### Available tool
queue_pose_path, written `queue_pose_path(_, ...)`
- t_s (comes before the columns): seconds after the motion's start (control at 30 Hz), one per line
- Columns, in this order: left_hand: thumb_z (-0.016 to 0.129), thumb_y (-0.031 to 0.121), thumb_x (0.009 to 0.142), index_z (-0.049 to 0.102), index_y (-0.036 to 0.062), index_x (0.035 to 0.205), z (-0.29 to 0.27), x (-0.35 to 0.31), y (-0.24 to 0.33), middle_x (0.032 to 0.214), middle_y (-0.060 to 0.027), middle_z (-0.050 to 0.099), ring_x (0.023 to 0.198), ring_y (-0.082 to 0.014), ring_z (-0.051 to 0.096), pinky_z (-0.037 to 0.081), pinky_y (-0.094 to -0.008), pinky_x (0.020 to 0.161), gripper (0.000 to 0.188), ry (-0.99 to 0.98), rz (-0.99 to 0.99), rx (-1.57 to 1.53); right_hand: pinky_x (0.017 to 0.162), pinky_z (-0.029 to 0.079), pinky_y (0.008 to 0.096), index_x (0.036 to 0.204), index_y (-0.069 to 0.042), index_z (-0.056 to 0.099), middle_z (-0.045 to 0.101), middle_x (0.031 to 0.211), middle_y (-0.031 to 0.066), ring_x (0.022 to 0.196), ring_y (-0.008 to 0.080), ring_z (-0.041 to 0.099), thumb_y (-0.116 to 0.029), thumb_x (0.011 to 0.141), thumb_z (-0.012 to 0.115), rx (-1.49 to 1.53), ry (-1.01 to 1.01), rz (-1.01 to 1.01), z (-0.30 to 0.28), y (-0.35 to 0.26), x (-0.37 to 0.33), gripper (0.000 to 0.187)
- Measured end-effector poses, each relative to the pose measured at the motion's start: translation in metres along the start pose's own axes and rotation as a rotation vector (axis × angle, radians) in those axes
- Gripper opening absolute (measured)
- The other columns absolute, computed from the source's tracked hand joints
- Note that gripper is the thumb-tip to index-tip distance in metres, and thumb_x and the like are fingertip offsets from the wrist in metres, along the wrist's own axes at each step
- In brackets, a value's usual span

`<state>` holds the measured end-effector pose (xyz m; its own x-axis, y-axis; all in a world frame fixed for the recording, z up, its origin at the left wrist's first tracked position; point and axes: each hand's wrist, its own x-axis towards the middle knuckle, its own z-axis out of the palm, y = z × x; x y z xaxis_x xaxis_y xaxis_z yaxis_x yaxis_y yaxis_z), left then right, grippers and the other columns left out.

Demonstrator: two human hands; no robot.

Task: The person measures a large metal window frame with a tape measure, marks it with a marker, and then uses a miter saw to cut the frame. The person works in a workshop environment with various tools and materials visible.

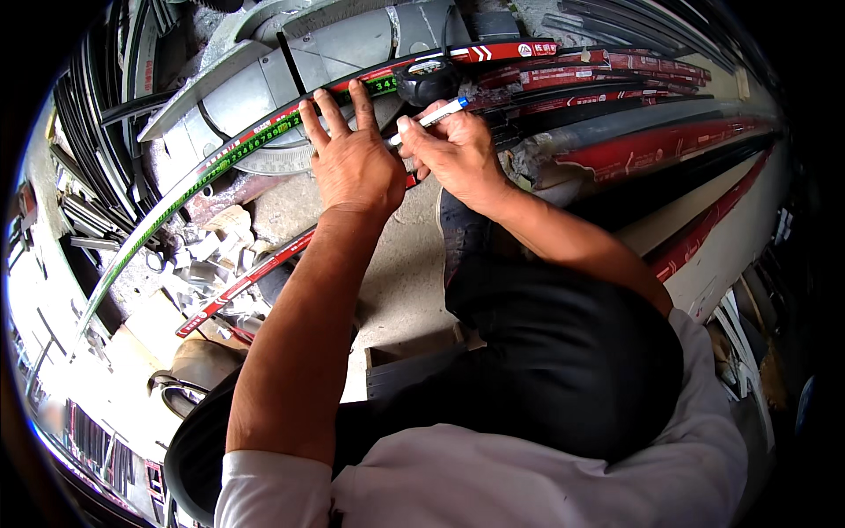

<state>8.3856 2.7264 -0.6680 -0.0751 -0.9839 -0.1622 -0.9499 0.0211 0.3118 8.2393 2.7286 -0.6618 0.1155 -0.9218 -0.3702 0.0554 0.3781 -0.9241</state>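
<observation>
Spread flat, my left hand (pixel 356 163) rests its fingertips on the green blade of a tape measure (pixel 255 141) and the red-and-black wrapped strip (pixel 519 50) alongside it. The blade runs out in a long curve to the far left. Its dark case (pixel 429 82) lies just beyond my right hand (pixel 453 150). That hand is closed around a white marker (pixel 431 121), whose blue end points up and right. The marker's other end is close to my left hand; its tip is hidden. Under the strip and tape sits a grey metal saw base (pixel 343 48).
More red-wrapped strips (pixel 616 79) lie at the right. A shorter red strip (pixel 246 282) slants below my left wrist. Bundles of dark profiles (pixel 84 123) stand at the left, with cut offcuts (pixel 211 255) on the floor. A metal can (pixel 198 374) is near my left knee.
</observation>
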Motion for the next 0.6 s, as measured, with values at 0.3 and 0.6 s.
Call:
queue_pose_path(0.3, 0.064, 0.036, 0.091, 0.023, 0.0055, 0.163, -0.003, 0.002, 0.000, 0.161, -0.0398, 0.020, 0.151, -0.0571, 0.013, 0.016, -0.0547, 0.125, 0.088, -0.040, 0.017, 0.017, 0.049, 0.047, 0.0241, 0.091, -0.003, 0.064, 0.066, 0.074, 0.0025, 0.057, 0.0059, 0.055, -0.029, 0.101, 0.070, 0.146, 0.056, 0.097, -0.007, 0.005, -0.006, 0.029)
queue_pose_path(0.6, 0.065, 0.022, 0.076, 0.023, 0.0033, 0.162, -0.002, 0.003, -0.001, 0.159, -0.0402, 0.023, 0.150, -0.0574, 0.015, 0.013, -0.0547, 0.126, 0.098, -0.019, 0.034, 0.052, 0.052, 0.049, 0.0260, 0.091, -0.004, 0.067, 0.068, 0.078, 0.0050, 0.058, 0.0092, 0.058, -0.034, 0.099, 0.071, 0.191, 0.216, 0.292, -0.040, 0.054, -0.014, 0.032)
